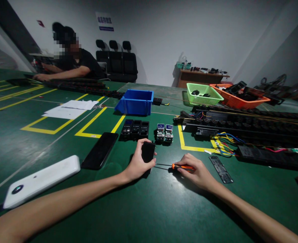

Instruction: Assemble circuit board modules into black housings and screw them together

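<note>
My left hand (139,162) is closed around a small black rectangular case (148,152), held just above the green table. In my right hand (196,170) is a screwdriver (183,166) with an orange and black handle, its thin shaft pointing left toward the case. Whether the tip touches the case I cannot tell. Beyond my left hand, several black housings (135,129) stand in a row. Two small circuit modules with screens (165,132) sit to their right. A flat dark panel (220,169) lies right of my right hand.
A black phone (100,151) and a white elongated device (42,180) lie on the left. Behind stand a blue bin (137,102), a green basket (204,94) and an orange basket (240,96). Black rails with loose wires (225,140) fill the right. A person (73,60) sits across the table.
</note>
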The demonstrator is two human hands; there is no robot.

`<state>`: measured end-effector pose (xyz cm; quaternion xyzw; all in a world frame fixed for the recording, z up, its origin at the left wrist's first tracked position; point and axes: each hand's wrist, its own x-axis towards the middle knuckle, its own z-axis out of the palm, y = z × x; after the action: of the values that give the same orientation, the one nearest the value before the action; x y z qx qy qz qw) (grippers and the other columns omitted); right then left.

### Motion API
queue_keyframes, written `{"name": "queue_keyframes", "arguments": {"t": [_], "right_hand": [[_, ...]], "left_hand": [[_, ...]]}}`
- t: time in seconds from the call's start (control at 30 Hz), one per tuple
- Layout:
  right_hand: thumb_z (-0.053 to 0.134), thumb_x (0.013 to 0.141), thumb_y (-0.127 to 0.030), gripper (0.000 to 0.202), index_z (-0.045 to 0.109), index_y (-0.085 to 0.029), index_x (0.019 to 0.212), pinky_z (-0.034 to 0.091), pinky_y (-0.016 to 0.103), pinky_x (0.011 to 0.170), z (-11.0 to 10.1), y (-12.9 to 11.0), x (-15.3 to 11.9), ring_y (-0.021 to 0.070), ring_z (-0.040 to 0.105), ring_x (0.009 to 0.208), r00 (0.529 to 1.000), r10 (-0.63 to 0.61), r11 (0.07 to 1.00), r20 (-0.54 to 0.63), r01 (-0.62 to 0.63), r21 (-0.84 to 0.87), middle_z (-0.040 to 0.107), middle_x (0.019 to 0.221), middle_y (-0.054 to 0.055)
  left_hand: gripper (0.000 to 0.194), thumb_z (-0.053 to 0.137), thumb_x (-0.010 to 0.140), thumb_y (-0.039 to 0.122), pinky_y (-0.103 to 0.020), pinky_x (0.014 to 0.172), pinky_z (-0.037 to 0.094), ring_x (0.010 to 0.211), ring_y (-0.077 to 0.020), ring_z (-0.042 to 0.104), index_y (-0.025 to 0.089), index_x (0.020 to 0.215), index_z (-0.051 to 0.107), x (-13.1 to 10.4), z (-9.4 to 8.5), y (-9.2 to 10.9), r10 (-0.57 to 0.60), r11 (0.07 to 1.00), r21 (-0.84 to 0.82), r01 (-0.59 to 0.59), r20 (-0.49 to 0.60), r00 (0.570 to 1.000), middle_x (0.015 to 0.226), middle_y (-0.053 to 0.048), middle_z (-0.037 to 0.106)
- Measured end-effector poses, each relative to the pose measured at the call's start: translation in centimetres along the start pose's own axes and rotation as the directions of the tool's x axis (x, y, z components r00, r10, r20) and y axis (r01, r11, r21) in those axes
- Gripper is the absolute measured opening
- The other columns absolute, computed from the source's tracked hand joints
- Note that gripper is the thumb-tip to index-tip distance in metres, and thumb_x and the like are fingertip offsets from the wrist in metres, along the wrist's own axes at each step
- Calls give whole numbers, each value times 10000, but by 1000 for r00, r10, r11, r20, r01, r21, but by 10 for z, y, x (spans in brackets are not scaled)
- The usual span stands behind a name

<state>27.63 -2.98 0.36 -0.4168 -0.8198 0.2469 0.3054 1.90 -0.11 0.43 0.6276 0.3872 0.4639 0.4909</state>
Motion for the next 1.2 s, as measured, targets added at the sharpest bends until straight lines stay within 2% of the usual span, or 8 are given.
{"name": "queue_keyframes", "arguments": {"t": [0.23,0.4,0.5,0.83,0.97,1.2], "right_hand": [[626,861,-302,152,690,-184,933,484,321,715,2,1,-1,183,609,799,999,20,996,-29,-17,86,633,867,67],[628,855,-370,205,659,-169,880,523,336,689,2,3,-2,191,651,758,973,220,945,-64,-196,261,679,841,72],[644,840,-388,221,664,-174,893,533,355,712,0,4,-2,195,655,766,953,285,916,-98,-241,322,688,857,75],[643,848,-340,194,701,-183,945,501,315,712,0,5,-3,180,642,779,980,181,938,-82,-147,313,674,866,63],[635,856,-333,190,700,-188,960,486,307,713,0,5,-2,178,641,782,984,160,948,-77,-131,290,678,868,56],[612,871,-349,215,712,-187,972,488,295,685,-1,4,-2,183,648,767,986,143,962,-81,-119,244,695,861,65]], "left_hand": [[574,659,722,146,-305,758,521,897,-164,635,248,1173,317,0,0,-1,0,1000,-9,0,-11,1000,974,-16,541],[573,658,720,156,-305,749,521,878,-162,633,244,1172,319,1,0,1,-16,1000,-8,16,-21,1000,960,-15,542],[574,662,717,156,-309,755,520,868,-162,627,243,1170,321,1,-1,2,-12,1000,1,12,-10,1000,949,-16,556],[560,663,731,166,-317,776,513,885,-167,636,248,1171,326,-1,0,-3,-5,1000,-4,5,7,1000,955,-17,564],[563,666,748,183,-320,765,518,904,-181,636,251,1184,316,-3,1,-4,-4,1000,-4,4,49,999,964,-28,576],[585,678,743,190,-347,798,521,931,-191,637,253,1200,319,-4,1,-5,0,1000,-5,0,47,999,1006,-37,577]]}}
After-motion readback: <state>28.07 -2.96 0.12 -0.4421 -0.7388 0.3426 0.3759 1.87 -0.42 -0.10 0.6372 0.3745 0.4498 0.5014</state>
